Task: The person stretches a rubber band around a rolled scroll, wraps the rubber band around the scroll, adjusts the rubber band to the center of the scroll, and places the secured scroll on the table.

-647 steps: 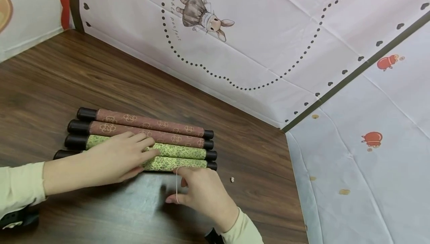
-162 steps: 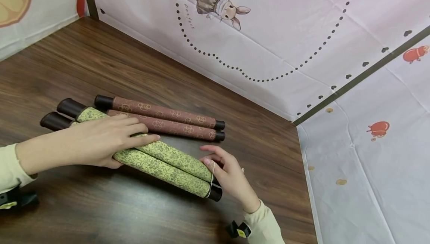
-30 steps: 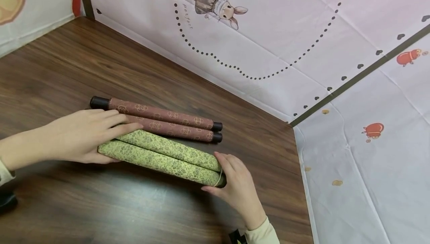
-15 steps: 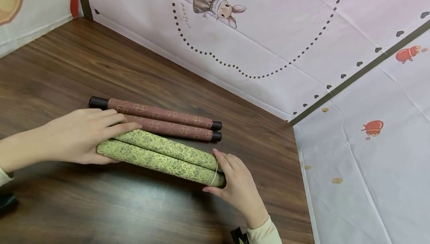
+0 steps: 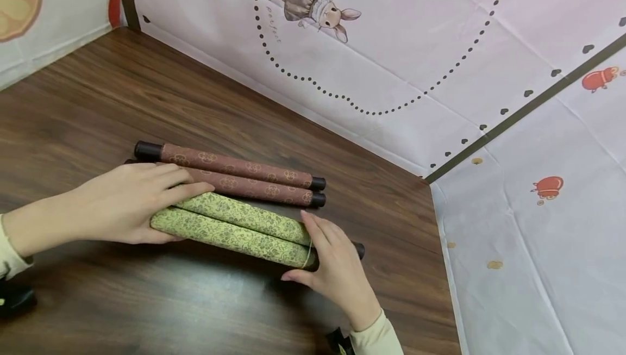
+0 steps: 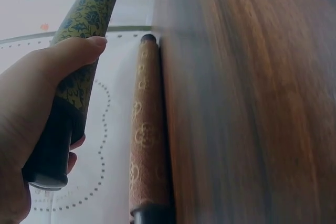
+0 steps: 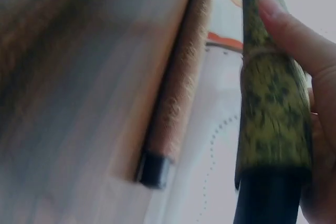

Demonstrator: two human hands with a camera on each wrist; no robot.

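Two green floral scrolls point(image 5: 235, 230) with black end knobs lie side by side, raised off the table between my hands. My left hand point(image 5: 127, 203) grips their left end; in the left wrist view its thumb lies across the green cloth point(image 6: 86, 19) near a black knob point(image 6: 50, 150). My right hand point(image 5: 337, 268) wraps round the right end, thumb below and fingers above. A thin pale elastic band point(image 5: 310, 251) circles both scrolls beside that hand. In the right wrist view, the band point(image 7: 262, 52) sits in from the black knob point(image 7: 268, 198).
Two reddish-brown patterned scrolls point(image 5: 244, 169) with black knobs lie together on the dark wood table point(image 5: 161, 300), just behind the green pair. Patterned cloth walls point(image 5: 391, 34) close off the back and the right side.
Earlier the green scrolls lay in a row with the brown ones; they have been lifted and the band put round them. Lately my right hand has slid slightly left, baring a black knob beyond it.
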